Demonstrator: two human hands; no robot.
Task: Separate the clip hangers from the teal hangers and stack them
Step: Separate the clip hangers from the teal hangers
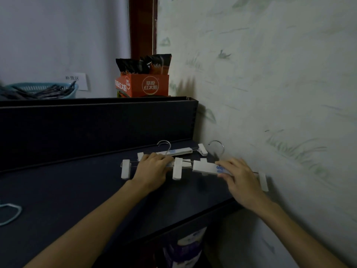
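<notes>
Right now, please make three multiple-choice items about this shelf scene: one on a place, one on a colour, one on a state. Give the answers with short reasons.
1. Where does the orange box stand?
A. On the upper ledge, by the wall corner
B. On the dark shelf beside the hands
C. Inside the basket

2. What colour are the clip hangers?
A. Black
B. White
C. Red

3. What is the right hand doing?
A. Hanging idle
B. Pressing flat on the wall
C. Holding a clip hanger

Answers:
1. A: it sits above the dark shelf, next to the papered wall.
2. B: their bars and clips are white with metal hooks.
3. C: its fingers are round a white bar with blue print.
</notes>
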